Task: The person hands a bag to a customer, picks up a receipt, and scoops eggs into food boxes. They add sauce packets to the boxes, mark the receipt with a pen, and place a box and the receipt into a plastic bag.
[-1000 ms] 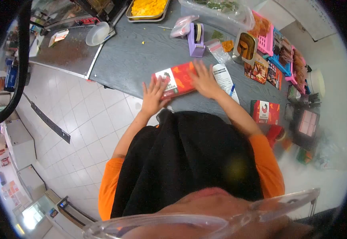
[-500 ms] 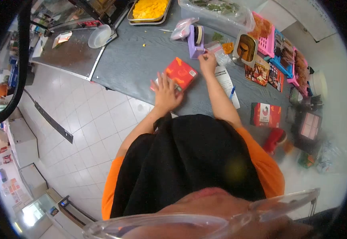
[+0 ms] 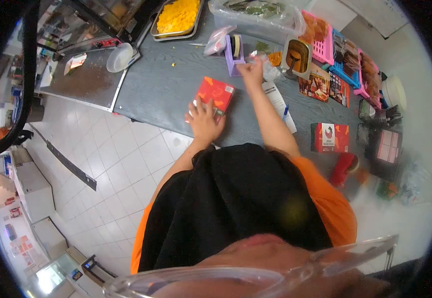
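My left hand [image 3: 204,122] rests on the near part of a red box [image 3: 217,95] with orange shapes and a small white label. Its fingers are spread over the top, and the thumb lies toward the right edge. Beside the front end of a purple tape dispenser [image 3: 233,63], my right hand [image 3: 251,75] is closed in a pinch. Whatever those fingertips hold is too small to make out. A roll sits in the dispenser, and a plastic bag [image 3: 219,39] with pinkish contents lies at its left.
A tray of yellow food [image 3: 178,16] and a clear plastic tub [image 3: 255,22] stand at the back. Rightward are a metal container [image 3: 297,57], pink basket [image 3: 323,48], paper sheet [image 3: 274,102], blue pen [image 3: 286,110] and another red box [image 3: 332,137]. The table's front edge is left of my left hand.
The view has shifted slightly, moving the table items leftward. My right hand has turned a little and sits slightly farther from the dispenser's front end. My left hand remains on the box.
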`<state>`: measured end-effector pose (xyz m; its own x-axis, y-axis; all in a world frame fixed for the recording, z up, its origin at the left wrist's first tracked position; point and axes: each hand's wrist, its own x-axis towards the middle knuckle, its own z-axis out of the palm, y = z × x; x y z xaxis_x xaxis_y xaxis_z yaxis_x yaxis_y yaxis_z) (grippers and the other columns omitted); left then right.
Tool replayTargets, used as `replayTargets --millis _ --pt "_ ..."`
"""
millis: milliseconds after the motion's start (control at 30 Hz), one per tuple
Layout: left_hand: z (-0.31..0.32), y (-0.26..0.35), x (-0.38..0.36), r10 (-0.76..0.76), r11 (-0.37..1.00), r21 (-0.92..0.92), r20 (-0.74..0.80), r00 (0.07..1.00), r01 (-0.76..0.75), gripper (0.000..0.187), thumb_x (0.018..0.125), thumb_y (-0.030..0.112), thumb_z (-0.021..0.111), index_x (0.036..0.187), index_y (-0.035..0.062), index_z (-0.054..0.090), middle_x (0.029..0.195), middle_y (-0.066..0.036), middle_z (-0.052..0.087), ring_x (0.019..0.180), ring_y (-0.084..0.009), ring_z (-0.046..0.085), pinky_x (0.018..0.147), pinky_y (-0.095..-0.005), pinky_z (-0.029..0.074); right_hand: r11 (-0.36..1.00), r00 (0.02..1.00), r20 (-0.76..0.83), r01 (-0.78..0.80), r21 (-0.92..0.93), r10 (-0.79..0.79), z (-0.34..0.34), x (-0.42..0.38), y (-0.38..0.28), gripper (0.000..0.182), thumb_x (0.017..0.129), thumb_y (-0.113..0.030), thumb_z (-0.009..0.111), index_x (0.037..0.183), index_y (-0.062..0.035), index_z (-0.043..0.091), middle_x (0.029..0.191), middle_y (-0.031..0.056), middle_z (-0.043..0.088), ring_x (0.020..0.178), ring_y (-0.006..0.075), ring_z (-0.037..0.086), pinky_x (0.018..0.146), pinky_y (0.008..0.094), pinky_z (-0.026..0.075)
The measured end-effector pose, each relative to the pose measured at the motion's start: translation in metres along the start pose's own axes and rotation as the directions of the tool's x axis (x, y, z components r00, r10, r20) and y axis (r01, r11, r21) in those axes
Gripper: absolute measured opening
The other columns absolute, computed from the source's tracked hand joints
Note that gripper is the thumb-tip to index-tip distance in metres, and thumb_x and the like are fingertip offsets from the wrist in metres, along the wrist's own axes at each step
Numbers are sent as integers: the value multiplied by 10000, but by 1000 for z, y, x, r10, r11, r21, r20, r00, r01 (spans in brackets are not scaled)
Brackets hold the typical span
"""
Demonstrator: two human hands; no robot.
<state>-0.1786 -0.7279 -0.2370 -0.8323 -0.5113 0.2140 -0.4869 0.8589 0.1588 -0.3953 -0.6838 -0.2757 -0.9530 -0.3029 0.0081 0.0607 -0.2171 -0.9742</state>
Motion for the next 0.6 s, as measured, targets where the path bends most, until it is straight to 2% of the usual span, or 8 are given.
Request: replayTargets --millis 67,167,200,233,300,433,500,600 --pt "2 -1 -4 -3 1000 0 -21 1000 3 628 673 442 603 1192 116 463 1304 -213 279 1144 -435 261 870 -558 226 890 976 -59 166 -424 -210 -11 3 41 542 657 -58 655 1116 -62 367 657 67 590 583 187 564 575 311 446" --pt "3 -1 -5 19 1000 -5 -41 999 -19 634 669 452 604 1189 117 466 1302 -204 287 1143 -419 271 865 -545 235 727 956 -133 105 -679 -263 -30 -7 13 522 649 -83 630 1104 -71 375 625 97 595 588 277 584 607 371 457" --pt "1 0 -5 23 999 -48 -45 999 -25 647 658 414 614 1203 113 440 1291 -218 294 1145 -442 255 860 -591 231 744 991 -88 18 -668 -103 -40 -13 -1 585 645 -67 621 1164 -112 354 729 135 604 792 320 577 689 382 436" --pt "0 -1 -3 34 998 -52 -44 998 -36 647 658 414 614 1203 113 440 1291 -218 294 1145 -442 255 860 -591 231 743 989 -99 13 -669 -106 -48 -25 -14 585 645 -67 621 1164 -112 354 729 135 604 792 320 577 689 382 436" --pt "-2 -2 -4 25 999 -45 -6 1000 -25 671 656 456 612 1209 119 438 1285 -217 304 1138 -436 272 849 -583 246 232 981 37 81 -969 -189 -66 -55 -34 704 650 -79 642 1255 -150 290 974 209 538 965 358 508 747 404 426" --pt "-14 3 -9 12 1000 23 65 998 -14 697 662 569 581 1193 133 462 1266 -196 329 1112 -400 317 833 -523 287 172 1000 9 6 -985 14 -117 -75 -43 825 658 -79 653 1330 -196 189 1151 259 390 1056 403 429 829 444 394" --pt "-18 5 -12 47 999 18 103 994 -49 715 667 611 554 1200 144 456 1249 -193 347 1097 -393 345 833 -504 301 413 996 63 35 -910 55 -132 -70 -44 869 666 -37 636 1351 -230 136 1174 271 352 1080 390 414 868 445 381" --pt "-19 7 -14 69 996 51 100 993 -75 697 686 606 540 1200 144 456 1231 -182 369 1088 -359 373 834 -491 307 503 981 192 164 -848 5 -131 -67 -50 890 662 -8 634 1357 -205 114 1186 248 361 1100 384 396 881 448 380"
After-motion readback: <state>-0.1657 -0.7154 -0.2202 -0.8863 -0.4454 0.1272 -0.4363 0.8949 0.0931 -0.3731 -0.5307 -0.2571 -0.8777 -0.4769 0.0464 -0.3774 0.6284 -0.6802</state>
